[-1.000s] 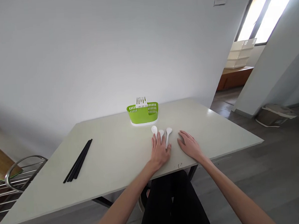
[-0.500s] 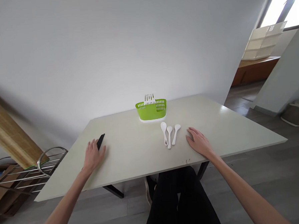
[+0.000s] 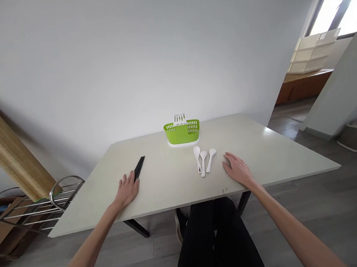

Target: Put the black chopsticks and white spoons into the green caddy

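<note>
Covering the near part of a bundle of black sticks (image 3: 139, 167), the left hand (image 3: 127, 188) lies palm down on the pale table (image 3: 169, 181), toward its left side. The far ends of the sticks project beyond the fingertips, pointing away from the person and slightly to the right. Whether the fingers have closed around the bundle or merely rest over it cannot be told, since the palm side is hidden. The right hand (image 3: 238, 169) lies palm down near the front edge, its fingers extended and the thumb spread slightly apart from them.

Between the two hands, and nearer the right, are three white spoons (image 3: 203, 154) in a loose row, bowls toward the wall and handles toward the person. The rightmost spoon (image 3: 212, 152) slants, its bowl leaning toward the right hand; a small dark mark shows near the handle end of the leftmost spoon (image 3: 196, 151).

Behind the spoons, near the wall (image 3: 133, 72), a green basket (image 3: 181, 137) stands upright on a white base, with a white slatted piece (image 3: 179, 119) at its upper part. Beyond the table's left end are a metal rack (image 3: 60, 198) and a tan slatted panel (image 3: 18, 154), the latter tilted; at far right, translucent drawers (image 3: 313, 54) stand below a bright window (image 3: 350, 15).
</note>
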Available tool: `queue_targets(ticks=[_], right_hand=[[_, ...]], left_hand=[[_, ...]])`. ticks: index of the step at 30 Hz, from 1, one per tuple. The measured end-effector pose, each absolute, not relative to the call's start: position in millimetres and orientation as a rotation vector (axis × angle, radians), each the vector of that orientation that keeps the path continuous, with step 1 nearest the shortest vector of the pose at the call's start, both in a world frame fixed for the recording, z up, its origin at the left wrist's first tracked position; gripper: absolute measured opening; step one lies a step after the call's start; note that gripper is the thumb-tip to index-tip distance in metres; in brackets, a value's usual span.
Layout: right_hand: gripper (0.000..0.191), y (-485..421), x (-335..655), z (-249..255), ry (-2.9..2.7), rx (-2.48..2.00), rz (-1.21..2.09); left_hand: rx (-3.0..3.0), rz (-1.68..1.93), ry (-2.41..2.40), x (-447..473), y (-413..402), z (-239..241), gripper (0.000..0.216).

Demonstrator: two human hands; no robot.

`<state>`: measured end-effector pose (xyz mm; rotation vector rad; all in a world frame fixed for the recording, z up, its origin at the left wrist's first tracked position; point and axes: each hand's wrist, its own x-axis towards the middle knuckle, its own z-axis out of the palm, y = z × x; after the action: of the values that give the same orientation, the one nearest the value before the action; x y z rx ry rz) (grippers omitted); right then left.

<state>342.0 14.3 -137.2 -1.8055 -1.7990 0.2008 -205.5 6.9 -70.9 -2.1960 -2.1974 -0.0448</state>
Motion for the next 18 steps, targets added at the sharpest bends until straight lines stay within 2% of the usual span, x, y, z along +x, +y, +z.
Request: queue_targets(ticks=[10,18], right_hand=[[0.052,15,341,-136,-1.781,-1.813,0.183],[0.051,13,340,-133,-1.783,-1.793,0.174]], left_hand=[[-2.362,-0.223,-1.987,-35,9,-93,0.068],[-2.354,-0.505,-2.139,6,6,-101,0.071]])
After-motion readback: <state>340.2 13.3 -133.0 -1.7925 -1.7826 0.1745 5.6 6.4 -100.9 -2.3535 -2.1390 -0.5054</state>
